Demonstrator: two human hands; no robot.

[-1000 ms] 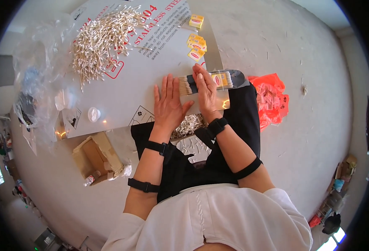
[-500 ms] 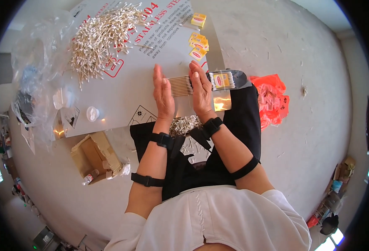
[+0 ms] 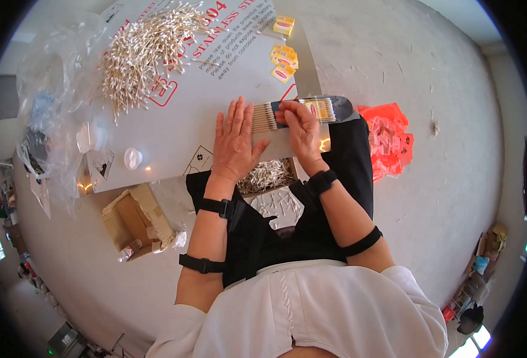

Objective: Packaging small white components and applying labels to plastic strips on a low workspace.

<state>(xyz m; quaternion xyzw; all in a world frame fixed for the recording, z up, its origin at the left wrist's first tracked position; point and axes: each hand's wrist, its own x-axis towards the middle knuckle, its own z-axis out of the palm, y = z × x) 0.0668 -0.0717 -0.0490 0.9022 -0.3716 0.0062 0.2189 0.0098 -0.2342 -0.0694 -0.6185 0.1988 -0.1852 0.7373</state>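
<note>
A flat row of cotton swabs (image 3: 263, 117) lies near the table's front right, between my hands. My left hand (image 3: 235, 140) rests flat at the row's left end, its fingers stretched out. On the other side, my right hand (image 3: 302, 128) has its fingers curled in a pinch at the row's right end, over a dark strip. What it pinches is hidden. Just right of that hand lies a clear plastic packet (image 3: 342, 109) with white-tipped swabs and a yellow card (image 3: 317, 108) inside.
A large heap of cotton swabs (image 3: 144, 53) covers the table's far left. Several yellow cards (image 3: 284, 59) lie at the right edge. A white cap (image 3: 133, 159) stands at the left. Below are a cardboard box (image 3: 113, 218), a box of loose swabs (image 3: 266, 176) and a red bag (image 3: 389, 128).
My hands were upright, palms facing, at the two ends of the row. The left now lies palm down; the right has shifted right and curled its fingers.
</note>
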